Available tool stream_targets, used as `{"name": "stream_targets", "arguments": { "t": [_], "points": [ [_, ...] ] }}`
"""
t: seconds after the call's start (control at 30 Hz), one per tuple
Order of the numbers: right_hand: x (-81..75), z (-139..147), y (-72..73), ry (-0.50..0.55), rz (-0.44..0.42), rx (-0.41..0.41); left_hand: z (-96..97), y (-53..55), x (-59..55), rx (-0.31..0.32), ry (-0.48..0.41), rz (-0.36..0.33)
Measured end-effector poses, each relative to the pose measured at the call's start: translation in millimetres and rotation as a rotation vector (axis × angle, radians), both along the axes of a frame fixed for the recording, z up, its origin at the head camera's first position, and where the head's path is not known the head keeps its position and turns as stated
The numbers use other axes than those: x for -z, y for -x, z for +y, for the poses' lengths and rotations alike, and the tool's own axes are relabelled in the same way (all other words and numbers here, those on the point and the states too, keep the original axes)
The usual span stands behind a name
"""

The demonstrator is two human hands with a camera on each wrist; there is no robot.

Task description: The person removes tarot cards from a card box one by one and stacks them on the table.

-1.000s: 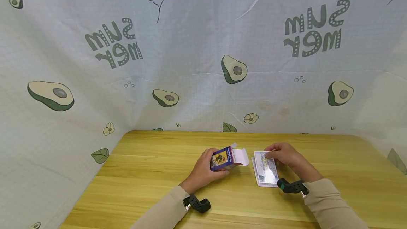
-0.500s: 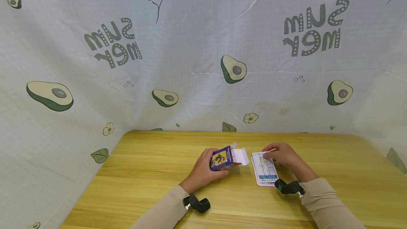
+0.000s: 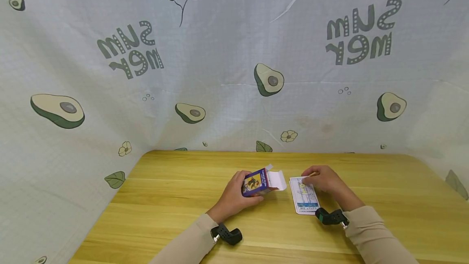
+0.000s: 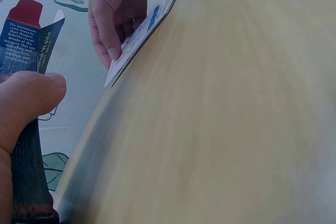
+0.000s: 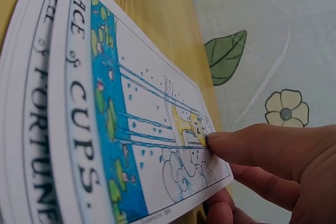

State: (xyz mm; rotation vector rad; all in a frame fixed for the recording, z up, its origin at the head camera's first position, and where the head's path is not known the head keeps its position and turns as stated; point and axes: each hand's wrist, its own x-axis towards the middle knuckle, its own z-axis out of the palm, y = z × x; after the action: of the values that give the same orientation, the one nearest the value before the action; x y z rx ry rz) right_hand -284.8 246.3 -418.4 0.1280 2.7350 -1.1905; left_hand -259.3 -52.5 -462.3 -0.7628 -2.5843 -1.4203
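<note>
My left hand [image 3: 234, 199] grips a purple tarot card box [image 3: 255, 183] with a yellow picture panel. The box lies tilted in the hand, its white end flap standing open toward the right. On the table to the right is a small stack of tarot cards [image 5: 23, 114], with "Wheel of Fortune" partly readable under the top one. My right hand [image 3: 327, 182] pinches the top card, the Ace of Cups [image 5: 147, 119], at its far end. The thumb lies on the card's face, and fingers curl below its edge. In the left wrist view, the right hand [image 4: 118, 11] appears beyond the box.
The yellow wooden table [image 3: 176, 207] carries the cards. Behind it hangs a pale curtain [image 3: 227, 52] printed with avocados. A black wrist camera [image 3: 229, 234] sits on the left wrist, another wrist camera [image 3: 331, 216] on the right, close to the cards' near edge.
My right hand has shifted slightly left with the Ace of Cups, which now lies more squarely over the stack. The left hand and box have stayed in place.
</note>
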Motion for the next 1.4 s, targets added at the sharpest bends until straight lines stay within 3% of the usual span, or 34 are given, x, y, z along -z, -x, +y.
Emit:
{"name": "stream_targets", "arguments": {
  "t": [1.4],
  "points": [
    [0.0, -2.1, -4.1, -0.077, 0.017, -0.044, -0.1, -0.2, 0.6, -0.004, 0.003, -0.006]
  ]
}}
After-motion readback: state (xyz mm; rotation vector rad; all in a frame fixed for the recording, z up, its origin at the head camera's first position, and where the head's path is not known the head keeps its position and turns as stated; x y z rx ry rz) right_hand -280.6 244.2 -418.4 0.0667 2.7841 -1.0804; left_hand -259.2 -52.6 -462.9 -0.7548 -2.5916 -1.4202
